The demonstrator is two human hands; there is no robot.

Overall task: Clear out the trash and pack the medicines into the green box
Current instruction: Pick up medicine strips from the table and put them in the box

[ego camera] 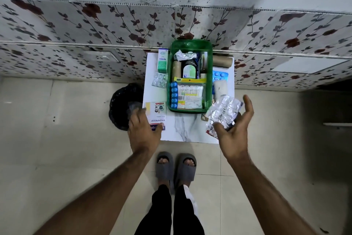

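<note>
Green box [191, 46] sits mid-bench, far edge, already holding bottles and cotton buds. Left of the bench [187, 127] we see a black trash bag [122, 101]; left hand [144, 130] spread flat, grip empty. Right hand [235, 132] loosely pinches crumpled foil blister strips [222, 113].

The green box [190, 44] is sitting packed nearly full. Bare tabletop [188, 126] is lying open just in front of it, between both hands, while cartons and strips are crowding both sides.
</note>
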